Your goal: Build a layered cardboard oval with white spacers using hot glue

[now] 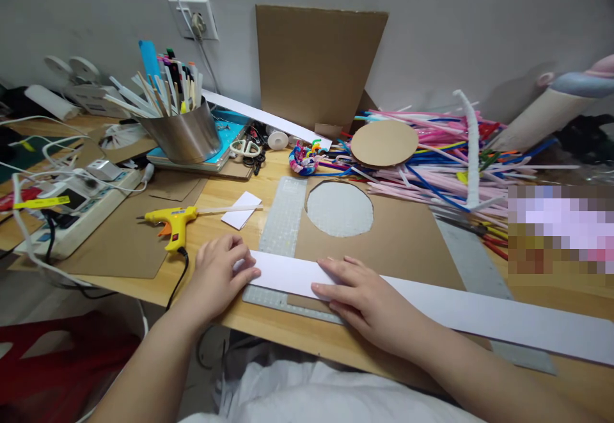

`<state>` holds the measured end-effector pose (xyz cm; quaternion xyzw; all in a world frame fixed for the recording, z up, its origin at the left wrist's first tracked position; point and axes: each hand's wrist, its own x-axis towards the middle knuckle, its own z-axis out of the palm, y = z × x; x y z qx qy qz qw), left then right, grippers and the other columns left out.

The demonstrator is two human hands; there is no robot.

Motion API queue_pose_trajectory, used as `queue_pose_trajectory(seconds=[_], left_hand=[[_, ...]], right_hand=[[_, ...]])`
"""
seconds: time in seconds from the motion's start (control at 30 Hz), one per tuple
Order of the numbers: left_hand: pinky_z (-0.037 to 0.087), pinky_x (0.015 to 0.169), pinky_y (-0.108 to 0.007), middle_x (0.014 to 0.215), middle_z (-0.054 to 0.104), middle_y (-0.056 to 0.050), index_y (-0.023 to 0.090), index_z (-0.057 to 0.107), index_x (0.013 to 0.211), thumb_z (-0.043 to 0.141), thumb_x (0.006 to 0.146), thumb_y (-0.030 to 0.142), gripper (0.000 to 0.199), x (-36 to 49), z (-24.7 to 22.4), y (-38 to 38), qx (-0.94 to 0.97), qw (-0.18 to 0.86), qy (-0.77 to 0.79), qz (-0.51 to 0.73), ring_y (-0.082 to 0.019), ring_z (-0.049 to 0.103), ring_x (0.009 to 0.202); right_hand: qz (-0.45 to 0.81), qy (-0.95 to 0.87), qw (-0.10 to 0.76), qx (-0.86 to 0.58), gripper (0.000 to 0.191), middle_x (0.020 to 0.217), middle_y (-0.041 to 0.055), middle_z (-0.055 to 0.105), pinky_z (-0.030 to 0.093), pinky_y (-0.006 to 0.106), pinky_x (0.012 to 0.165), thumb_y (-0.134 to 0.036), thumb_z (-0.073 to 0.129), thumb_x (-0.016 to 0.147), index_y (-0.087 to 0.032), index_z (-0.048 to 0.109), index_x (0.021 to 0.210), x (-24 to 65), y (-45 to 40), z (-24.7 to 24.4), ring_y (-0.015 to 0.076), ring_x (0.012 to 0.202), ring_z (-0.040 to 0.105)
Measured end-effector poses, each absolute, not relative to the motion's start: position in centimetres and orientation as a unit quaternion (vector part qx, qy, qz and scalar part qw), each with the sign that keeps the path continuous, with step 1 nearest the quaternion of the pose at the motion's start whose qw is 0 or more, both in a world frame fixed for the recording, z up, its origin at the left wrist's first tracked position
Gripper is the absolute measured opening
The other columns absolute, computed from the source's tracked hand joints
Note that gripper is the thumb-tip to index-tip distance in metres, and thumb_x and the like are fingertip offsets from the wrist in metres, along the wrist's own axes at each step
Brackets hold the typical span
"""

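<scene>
White strip: here it is, running across the near part of the holed cardboard, from the left hand out to the right side of the table; that surface likely gives it flat support.
Left hand (pixel 218 269): thumb and fingertips gather at the left end of the white strip (pixel 480 308), apparently to control that end; whether they pinch it, I cannot tell.
Right hand (pixel 359 292): fingers apart, laid over the strip, not clamped, probably steadying its length.
Holed cardboard (pixel 417 237): lying on the grey mat (pixel 283 205), which probably shields the table (pixel 211 199).
Glue gun (pixel 177 218): on its side, left of the mat, nozzle pointing left, away from both hands.
Cardboard disc (pixel 384 143): on the far side, resting against the pipe cleaners (pixel 412 191).
</scene>
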<state>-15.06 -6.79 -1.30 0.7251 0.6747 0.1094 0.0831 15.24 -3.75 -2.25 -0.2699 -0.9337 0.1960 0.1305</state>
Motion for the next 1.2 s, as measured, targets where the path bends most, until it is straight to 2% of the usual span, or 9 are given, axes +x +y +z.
queue_pose_trajectory(seconds=[0.13, 0.2, 0.27, 0.4, 0.5, 0.63, 0.77, 0.93, 1.2], left_hand=[[0.032, 0.098, -0.050, 0.118, 0.052, -0.004, 0.032, 0.066, 0.102, 0.054, 0.085, 0.024, 0.022, -14.9, -0.4, -6.0, 0.796, 0.104, 0.589, 0.095, -0.027, 0.045, 0.114], [0.032, 0.100, -0.045, 0.119, 0.054, -0.001, 0.036, 0.066, 0.102, 0.045, 0.085, 0.010, 0.038, -14.5, 0.6, -5.7, 0.838, 0.153, 0.518, 0.079, -0.023, 0.045, 0.117], [0.036, 0.096, -0.038, 0.110, 0.057, -0.001, 0.032, 0.068, 0.096, 0.041, 0.080, 0.002, 0.043, -13.7, 1.4, -5.4, 0.853, 0.204, 0.475, 0.073, -0.020, 0.050, 0.109], [0.043, 0.073, -0.027, 0.084, 0.058, -0.003, 0.020, 0.063, 0.078, 0.048, 0.084, 0.014, 0.017, -11.0, 1.7, -4.6, 0.857, 0.196, 0.472, 0.065, -0.017, 0.056, 0.082], [0.039, 0.064, -0.028, 0.077, 0.057, -0.003, 0.018, 0.061, 0.075, 0.048, 0.090, 0.027, 0.021, -8.7, 0.5, -3.8, 0.866, 0.158, 0.471, 0.062, -0.017, 0.054, 0.074], [0.034, 0.064, -0.028, 0.083, 0.057, -0.002, 0.022, 0.065, 0.092, 0.044, 0.095, 0.031, 0.023, -7.2, -0.8, -3.2, 0.882, 0.149, 0.441, 0.072, -0.017, 0.053, 0.078], [0.027, 0.061, -0.027, 0.078, 0.052, 0.001, 0.036, 0.064, 0.110, 0.041, 0.096, 0.031, 0.028, -7.5, -1.3, -2.9, 0.900, 0.145, 0.406, 0.063, -0.015, 0.048, 0.071], [0.027, 0.064, -0.027, 0.080, 0.052, 0.001, 0.041, 0.062, 0.114, 0.041, 0.096, 0.026, 0.031, -7.9, -1.8, -2.4, 0.900, 0.160, 0.400, 0.074, -0.015, 0.047, 0.075], [0.031, 0.063, -0.026, 0.080, 0.053, 0.000, 0.041, 0.061, 0.118, 0.040, 0.096, 0.028, 0.033, -8.1, -2.6, -1.7, 0.907, 0.161, 0.382, 0.081, -0.015, 0.050, 0.072]], right_hand=[[0.198, -0.933, 0.121, -0.275, 0.034, 0.142, 0.0100, 0.049, 0.034, 0.053, 0.106, -0.025, 0.043, 0.099, -0.031, 0.059, 0.127, 15.2, -3.8, -2.0, 0.0250, 0.128, 0.047], [0.203, -0.931, 0.115, -0.279, 0.033, 0.143, 0.0097, 0.048, 0.033, 0.053, 0.107, -0.026, 0.043, 0.099, -0.032, 0.060, 0.127, 15.2, -3.8, -1.8, 0.0247, 0.128, 0.047], [0.209, -0.929, 0.114, -0.283, 0.033, 0.143, 0.0099, 0.048, 0.032, 0.053, 0.107, -0.026, 0.043, 0.099, -0.032, 0.060, 0.126, 15.2, -3.8, -1.7, 0.0247, 0.128, 0.046], [0.216, -0.928, 0.115, -0.282, 0.032, 0.143, 0.0102, 0.048, 0.031, 0.052, 0.108, -0.026, 0.043, 0.099, -0.031, 0.060, 0.126, 15.2, -3.9, -1.6, 0.0241, 0.129, 0.045], [0.219, -0.928, 0.119, -0.279, 0.032, 0.143, 0.0094, 0.047, 0.029, 0.051, 0.109, -0.026, 0.042, 0.099, -0.031, 0.060, 0.126, 15.1, -3.9, -1.5, 0.0221, 0.130, 0.044], [0.239, -0.919, 0.134, -0.285, 0.026, 0.139, 0.0103, 0.050, 0.027, 0.046, 0.112, -0.022, 0.050, 0.095, -0.024, 0.062, 0.118, 15.3, -3.7, -1.3, 0.0201, 0.125, 0.046], [0.250, -0.917, 0.121, -0.287, 0.027, 0.138, 0.0095, 0.050, 0.032, 0.043, 0.110, -0.028, 0.055, 0.094, -0.025, 0.062, 0.120, 18.3, -3.3, -1.4, 0.0220, 0.124, 0.046], [0.236, -0.895, 0.084, -0.368, 0.034, 0.145, 0.0062, 0.045, 0.030, 0.050, 0.110, -0.035, 0.053, 0.095, -0.033, 0.058, 0.129, 27.5, -4.2, -2.5, 0.0257, 0.129, 0.043], [0.267, -0.797, 0.142, -0.522, 0.030, 0.145, 0.0045, 0.046, 0.018, 0.054, 0.115, -0.037, 0.053, 0.094, -0.033, 0.064, 0.122, 39.2, -6.7, -4.0, 0.0281, 0.133, 0.039]])
